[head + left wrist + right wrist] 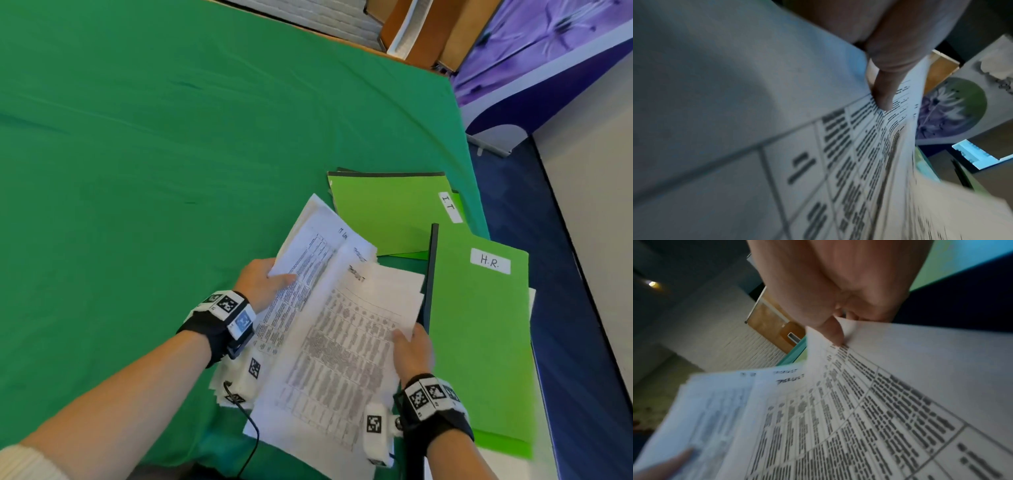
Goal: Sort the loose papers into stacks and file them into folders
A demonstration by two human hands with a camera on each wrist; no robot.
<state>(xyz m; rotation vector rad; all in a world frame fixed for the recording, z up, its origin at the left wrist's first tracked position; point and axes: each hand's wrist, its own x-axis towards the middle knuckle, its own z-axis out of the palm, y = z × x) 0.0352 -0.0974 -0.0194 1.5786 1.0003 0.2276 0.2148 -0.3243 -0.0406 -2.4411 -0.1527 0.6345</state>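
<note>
A fanned bundle of printed papers (329, 315) with tables of text is held above the green table near its front right. My left hand (263, 284) grips the left sheets (838, 154), thumb on top. My right hand (411, 349) pinches the right edge of the front sheets (869, 402). A green folder labelled "H.R." (479, 329) lies just right of the papers, its dark spine beside my right hand. Behind it lies a second green folder labelled "I.T" (390, 212), shut and flat.
A green cloth (154, 171) covers the table, whose right edge (476, 192) runs close past the folders. Beyond it are blue floor and a purple banner (534, 61). More loose sheets (226, 387) lie under my left wrist.
</note>
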